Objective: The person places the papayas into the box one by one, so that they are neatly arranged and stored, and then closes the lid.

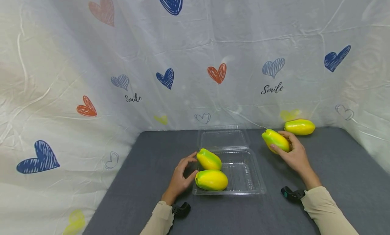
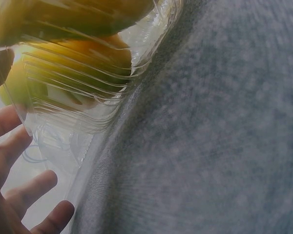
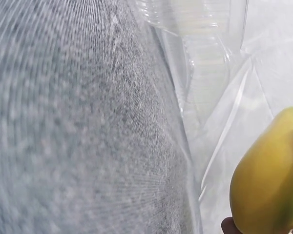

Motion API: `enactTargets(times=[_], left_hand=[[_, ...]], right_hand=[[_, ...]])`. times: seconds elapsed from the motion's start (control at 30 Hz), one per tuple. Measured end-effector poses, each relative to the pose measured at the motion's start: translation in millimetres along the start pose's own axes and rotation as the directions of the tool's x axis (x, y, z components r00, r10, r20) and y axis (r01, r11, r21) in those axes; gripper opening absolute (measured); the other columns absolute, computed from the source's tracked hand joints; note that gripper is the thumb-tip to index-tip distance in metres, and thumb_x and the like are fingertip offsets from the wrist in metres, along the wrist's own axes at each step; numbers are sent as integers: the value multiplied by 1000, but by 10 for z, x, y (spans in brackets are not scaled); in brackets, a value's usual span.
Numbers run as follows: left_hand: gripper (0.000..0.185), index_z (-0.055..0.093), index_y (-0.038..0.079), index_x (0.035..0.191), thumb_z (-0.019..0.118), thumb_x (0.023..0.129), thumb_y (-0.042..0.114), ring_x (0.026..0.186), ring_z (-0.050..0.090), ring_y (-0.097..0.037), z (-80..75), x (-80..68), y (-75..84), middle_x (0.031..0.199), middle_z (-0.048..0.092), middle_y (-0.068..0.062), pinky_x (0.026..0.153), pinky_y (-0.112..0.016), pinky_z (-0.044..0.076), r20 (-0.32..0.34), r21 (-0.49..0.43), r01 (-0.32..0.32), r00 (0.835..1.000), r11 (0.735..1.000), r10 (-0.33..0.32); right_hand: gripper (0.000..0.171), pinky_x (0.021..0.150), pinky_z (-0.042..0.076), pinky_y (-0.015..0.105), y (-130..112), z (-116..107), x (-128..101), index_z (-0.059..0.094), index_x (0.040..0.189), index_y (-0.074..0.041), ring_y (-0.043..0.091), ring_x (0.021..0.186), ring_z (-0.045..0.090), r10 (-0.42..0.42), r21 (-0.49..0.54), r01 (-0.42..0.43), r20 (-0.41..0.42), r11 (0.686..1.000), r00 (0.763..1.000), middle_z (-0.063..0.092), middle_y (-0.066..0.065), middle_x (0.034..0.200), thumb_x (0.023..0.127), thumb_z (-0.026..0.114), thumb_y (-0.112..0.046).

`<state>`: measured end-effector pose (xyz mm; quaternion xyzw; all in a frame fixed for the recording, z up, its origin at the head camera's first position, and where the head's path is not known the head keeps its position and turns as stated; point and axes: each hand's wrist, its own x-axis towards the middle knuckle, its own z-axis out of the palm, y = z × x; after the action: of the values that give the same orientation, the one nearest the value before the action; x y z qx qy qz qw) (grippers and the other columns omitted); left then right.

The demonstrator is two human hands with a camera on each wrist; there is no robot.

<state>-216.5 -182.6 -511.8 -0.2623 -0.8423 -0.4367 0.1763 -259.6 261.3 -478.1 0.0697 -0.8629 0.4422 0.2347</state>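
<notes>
The word "Smile" stands twice in black script on the white backdrop cloth: once at about ten o'clock from the frame's centre, below a pale blue heart, and once at about two o'clock, under another pale blue heart.

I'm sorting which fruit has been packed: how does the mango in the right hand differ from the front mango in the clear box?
The held mango is gripped by the right hand off to the right of the clear box; the front mango lies inside it by the left hand. The held mango points toward the back wall; the front mango lies crosswise. Both are yellow with green.
</notes>
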Motion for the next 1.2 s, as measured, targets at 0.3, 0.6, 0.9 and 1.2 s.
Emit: enactTargets(times=[0.3, 0.6, 0.9, 1.2], left_hand=[[36, 61, 13, 129, 67, 95, 22, 139, 51, -29, 1, -2, -4, 157, 50, -3, 100, -56, 48, -6, -3, -9, 1000, 1000, 9], [35, 61, 13, 129, 67, 95, 22, 139, 51, -29, 5, 2, -6, 157, 50, -3, 99, -56, 48, -4, -2, -10, 1000, 1000, 10], [35, 61, 15, 129, 66, 95, 23, 139, 51, -29, 9, 4, -18, 157, 50, -1, 100, -54, 49, -6, 8, -3, 1000, 1000, 3], [36, 60, 18, 130, 67, 95, 25, 140, 50, -27, 0, -4, -13, 158, 49, 0, 102, -54, 48, 7, 3, 10, 1000, 1000, -10]], right_hand=[[62, 77, 40, 15, -71, 42, 1, 51, 142, -8, 3, 99, 48, -27, 14, 27, 5, 1000, 1000, 59, 16, 129, 89, 80, -22], [61, 79, 39, 13, -179, 79, -10, 51, 140, -8, -3, 99, 48, -64, 43, 63, 19, 997, 998, 59, 15, 129, 87, 81, -17], [61, 79, 40, 14, -230, 102, -10, 52, 140, -8, -4, 98, 47, -78, 58, 76, 28, 995, 997, 59, 14, 128, 86, 82, -16], [61, 79, 42, 12, -272, 98, -12, 50, 139, -7, 5, 100, 50, -66, 54, 64, 39, 996, 997, 58, 13, 129, 88, 80, -20]])
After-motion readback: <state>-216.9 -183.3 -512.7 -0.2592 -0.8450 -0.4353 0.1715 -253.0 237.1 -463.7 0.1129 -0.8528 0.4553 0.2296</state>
